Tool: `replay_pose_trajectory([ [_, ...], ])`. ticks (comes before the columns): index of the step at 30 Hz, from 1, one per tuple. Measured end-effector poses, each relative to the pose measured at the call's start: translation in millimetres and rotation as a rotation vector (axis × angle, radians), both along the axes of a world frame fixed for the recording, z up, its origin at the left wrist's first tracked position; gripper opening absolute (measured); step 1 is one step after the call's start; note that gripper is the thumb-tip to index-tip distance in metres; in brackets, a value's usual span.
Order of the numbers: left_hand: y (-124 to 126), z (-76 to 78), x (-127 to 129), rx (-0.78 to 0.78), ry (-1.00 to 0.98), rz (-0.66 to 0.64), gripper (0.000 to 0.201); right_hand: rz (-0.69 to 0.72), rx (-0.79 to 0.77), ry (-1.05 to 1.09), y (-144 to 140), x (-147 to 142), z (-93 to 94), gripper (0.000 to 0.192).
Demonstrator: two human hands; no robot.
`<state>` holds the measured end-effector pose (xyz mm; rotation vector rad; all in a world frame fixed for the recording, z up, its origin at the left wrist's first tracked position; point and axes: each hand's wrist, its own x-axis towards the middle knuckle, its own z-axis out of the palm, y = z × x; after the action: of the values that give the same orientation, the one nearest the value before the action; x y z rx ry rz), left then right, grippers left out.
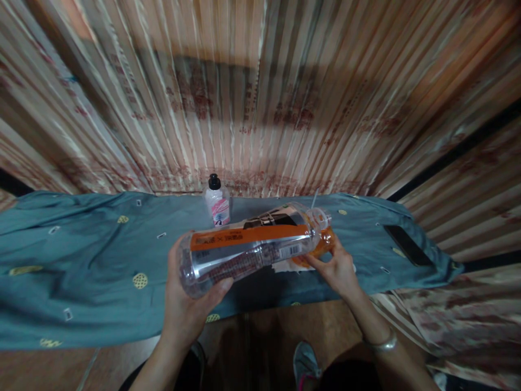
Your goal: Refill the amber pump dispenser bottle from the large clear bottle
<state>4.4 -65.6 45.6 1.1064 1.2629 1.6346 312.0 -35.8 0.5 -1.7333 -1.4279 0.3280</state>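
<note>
The left hand (pixel 185 304) grips the base of a clear bottle (pixel 252 247), held tilted just in front of the small pink-labelled bottle (pixel 217 203). The right hand (pixel 336 266) pinches an orange object (pixel 321 245) (blurred) at its mouth; keeping the base steady would help.

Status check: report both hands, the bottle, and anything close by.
Left hand grips clear bottle at its base, bottle tipped sideways. Right hand at the neck end, touching something orange. Small black-capped bottle upright just behind.

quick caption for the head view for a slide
Left hand holds a clear bottle sideways over a teal cloth; right hand at its neck.
</note>
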Motion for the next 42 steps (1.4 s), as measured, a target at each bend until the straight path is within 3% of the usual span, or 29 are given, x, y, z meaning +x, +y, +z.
replay_pose_trajectory([
  [42, -1.1, 2.6, 2.0, -0.002, 0.006, -0.001, 0.090, 0.014, 0.002, -0.010, -0.6, 1.4, -2.1, 0.083],
])
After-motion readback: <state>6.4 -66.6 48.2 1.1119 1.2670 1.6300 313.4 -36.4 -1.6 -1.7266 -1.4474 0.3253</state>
